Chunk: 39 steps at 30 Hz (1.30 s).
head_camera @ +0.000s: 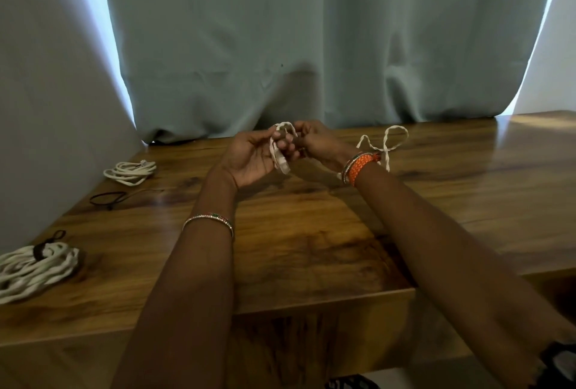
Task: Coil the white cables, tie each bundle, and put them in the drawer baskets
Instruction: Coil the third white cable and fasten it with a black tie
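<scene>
A: what kind of place is this? looks like somebody's home to me

B: yeah, a room in a house. That glossy brown wood-grain table (311,251) sits right against a plain pale wall (46,108), and a long grey-green fabric curtain (280,45) hangs behind it with daylight leaking round both edges, so there's a window back there. No shop or lab gear anywhere.

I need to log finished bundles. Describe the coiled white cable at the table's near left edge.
The tied bundle is thick, white, twisted cable wound into several long loops. A dark band cinches it near the top, with a small dark loop sticking up behind. It lies flat on the wooden table, partly cut off by the picture's left edge. Neither hand touches it.
</scene>
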Tool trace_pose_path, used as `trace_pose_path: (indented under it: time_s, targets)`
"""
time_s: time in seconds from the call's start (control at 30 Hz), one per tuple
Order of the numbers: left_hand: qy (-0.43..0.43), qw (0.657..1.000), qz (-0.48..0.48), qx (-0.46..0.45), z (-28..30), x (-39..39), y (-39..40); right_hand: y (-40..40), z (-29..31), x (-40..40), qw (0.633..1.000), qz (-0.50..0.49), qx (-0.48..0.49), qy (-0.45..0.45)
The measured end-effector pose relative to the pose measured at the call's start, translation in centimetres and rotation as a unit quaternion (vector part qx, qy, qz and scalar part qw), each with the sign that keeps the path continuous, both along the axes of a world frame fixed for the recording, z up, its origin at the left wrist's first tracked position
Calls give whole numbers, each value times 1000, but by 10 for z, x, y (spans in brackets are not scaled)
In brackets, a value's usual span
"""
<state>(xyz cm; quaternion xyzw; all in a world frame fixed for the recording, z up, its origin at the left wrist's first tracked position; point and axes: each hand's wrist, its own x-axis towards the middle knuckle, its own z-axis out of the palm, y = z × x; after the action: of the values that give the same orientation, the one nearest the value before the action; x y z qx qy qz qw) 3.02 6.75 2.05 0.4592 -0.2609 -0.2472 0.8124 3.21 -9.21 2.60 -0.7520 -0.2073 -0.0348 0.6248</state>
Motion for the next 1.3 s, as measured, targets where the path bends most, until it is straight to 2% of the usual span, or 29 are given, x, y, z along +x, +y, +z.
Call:
trace_pose_path:
  time_s: [0.07,0.17,0.4,0.6,0.73,0.8,0.83,0.87,0.93,1.0,1.07,1.17,1.3]
  targets:
    - [-38,996,48,61,-3,3,-2,-3,-2,6,986,-96,-100,-94]
    - [-61,990,54,113,-3,0,-7,-3,-8,7,966,-143,-138,-166]
    - [-41,997,-22,63,11,-13,-18,8,-12,-6,979,-122,-60,-150]
    - [-19,998,46,45,13,-22,-24,13,-10,-22,987,-89,-51,-126]
    - [12,1000,-18,1,18,-29,-35,7,-5,-29,997,-71,17,-41]
    - [-1,1000,-13,-16,18,-29,-38,7,-4,-36,996,-50,18,-69]
    - [-2,1000,0,-24,20,-29,-38,7,-6,-36,991,-73,-23,-111]
    - [4,999,11,-36,21,-31,-39,6,-10,-35,976,-108,-87,-165]
    - [28,996,27,-74,26,-36,-40,0,-21,-23,913,-201,-259,-243]
    - [48,990,26,-127,30,-43,-39,-4,-33,-11,855,-237,-393,-242]
    - [42,990,-8,-132,32,-49,-42,-8,-41,0,798,-255,-491,-238]
    - [24,996,-49,-68,27,-55,-50,-18,-44,8,729,-355,-547,-209]
    - [0,996,-85,-26,22,-60,-55,-22,-58,27,702,-376,-585,-150]
